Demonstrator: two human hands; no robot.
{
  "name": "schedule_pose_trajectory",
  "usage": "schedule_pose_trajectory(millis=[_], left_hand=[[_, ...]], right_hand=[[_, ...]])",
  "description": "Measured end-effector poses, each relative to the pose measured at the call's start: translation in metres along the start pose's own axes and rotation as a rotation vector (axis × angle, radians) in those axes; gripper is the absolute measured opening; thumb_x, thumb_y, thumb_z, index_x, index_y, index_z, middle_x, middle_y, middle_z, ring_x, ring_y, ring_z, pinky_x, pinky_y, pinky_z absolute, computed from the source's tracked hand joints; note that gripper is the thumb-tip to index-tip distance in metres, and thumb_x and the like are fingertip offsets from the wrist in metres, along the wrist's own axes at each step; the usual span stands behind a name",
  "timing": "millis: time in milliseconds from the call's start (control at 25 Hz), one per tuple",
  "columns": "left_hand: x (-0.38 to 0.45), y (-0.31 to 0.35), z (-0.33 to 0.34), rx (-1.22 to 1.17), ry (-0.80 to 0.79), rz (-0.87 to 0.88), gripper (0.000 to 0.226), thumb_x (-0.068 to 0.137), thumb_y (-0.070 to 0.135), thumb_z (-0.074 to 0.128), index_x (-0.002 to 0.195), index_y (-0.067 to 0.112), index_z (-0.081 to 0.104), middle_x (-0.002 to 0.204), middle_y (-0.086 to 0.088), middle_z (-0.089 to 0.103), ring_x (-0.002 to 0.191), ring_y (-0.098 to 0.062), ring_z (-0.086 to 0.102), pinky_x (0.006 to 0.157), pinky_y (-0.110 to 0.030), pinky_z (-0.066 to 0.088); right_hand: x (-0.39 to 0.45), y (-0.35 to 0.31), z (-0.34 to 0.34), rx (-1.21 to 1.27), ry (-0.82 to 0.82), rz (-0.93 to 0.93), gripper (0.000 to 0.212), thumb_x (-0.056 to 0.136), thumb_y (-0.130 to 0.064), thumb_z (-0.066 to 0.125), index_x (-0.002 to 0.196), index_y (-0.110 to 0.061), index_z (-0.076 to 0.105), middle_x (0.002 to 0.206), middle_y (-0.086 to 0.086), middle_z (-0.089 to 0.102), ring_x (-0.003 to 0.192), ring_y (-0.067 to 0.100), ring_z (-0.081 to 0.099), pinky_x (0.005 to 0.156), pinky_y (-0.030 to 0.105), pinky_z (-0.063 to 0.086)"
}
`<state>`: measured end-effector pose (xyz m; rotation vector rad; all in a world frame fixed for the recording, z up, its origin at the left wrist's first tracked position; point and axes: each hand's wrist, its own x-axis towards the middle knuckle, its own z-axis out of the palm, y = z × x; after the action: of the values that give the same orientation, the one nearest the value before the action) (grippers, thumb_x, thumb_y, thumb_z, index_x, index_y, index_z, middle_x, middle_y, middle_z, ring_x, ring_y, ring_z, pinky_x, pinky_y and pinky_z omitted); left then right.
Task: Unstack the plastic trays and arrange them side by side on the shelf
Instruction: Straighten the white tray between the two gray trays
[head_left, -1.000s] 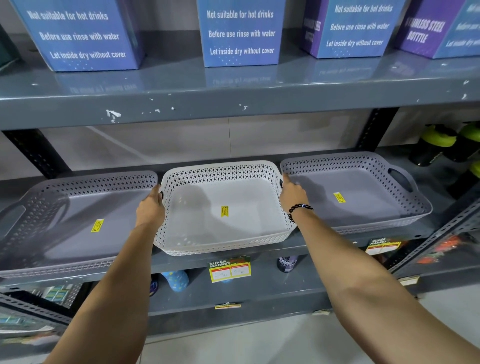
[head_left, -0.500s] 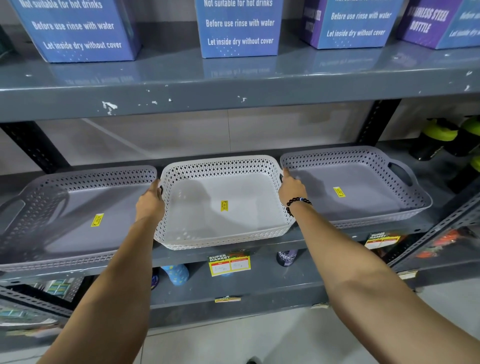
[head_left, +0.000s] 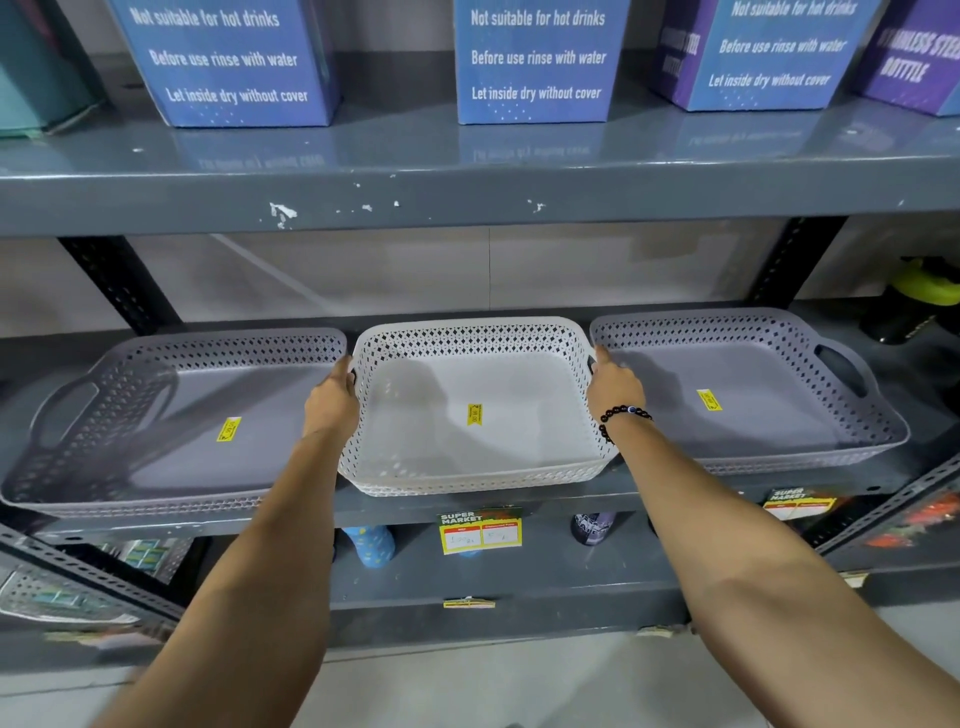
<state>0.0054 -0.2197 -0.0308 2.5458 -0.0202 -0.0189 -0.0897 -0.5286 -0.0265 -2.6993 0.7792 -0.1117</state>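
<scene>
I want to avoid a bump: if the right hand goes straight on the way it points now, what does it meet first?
The right hand points toward the shelf's back, between the white tray and the right grey tray. Probably it slides along their rims, then meets the back wall; depth is unclear.

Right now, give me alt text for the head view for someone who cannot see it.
Left hand and right hand hold the white tray by its side handles, on the grey shelf between two grey trays. Blue boxes stand on the shelf above.

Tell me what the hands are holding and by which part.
Both hold the white perforated plastic tray in the middle: the left hand at its left side handle, the right hand at its right side handle. It sits on the grey metal shelf.
</scene>
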Motion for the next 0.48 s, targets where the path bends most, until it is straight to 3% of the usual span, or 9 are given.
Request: schedule_pose_trajectory(millis=[360,480], left_hand=[[0.002,0.0017,0.0006,0.057,-0.021,-0.003,0.047,0.103,0.017,0.023,0.15,0.015,0.022,0.116,-0.031,0.061,0.109,-0.044,0.055,0.087,-0.047,0.045],[0.0007,0.0004,-0.0002,0.057,-0.015,-0.031,0.044,0.102,0.019,0.024,0.144,0.007,0.026,0.123,-0.031,0.058,0.11,-0.045,0.055,0.087,-0.048,0.046]], right_hand=[[-0.004,-0.0024,-0.0041,-0.021,-0.015,0.0,0.061,0.093,0.005,0.036,0.15,-0.011,0.018,0.109,0.026,0.065,0.1,0.037,0.063,0.075,0.039,0.053],[-0.0034,-0.0018,-0.0053,-0.012,-0.034,-0.003,0.06,0.096,0.0,0.036,0.151,-0.01,0.014,0.115,0.028,0.061,0.104,0.038,0.062,0.079,0.041,0.053]])
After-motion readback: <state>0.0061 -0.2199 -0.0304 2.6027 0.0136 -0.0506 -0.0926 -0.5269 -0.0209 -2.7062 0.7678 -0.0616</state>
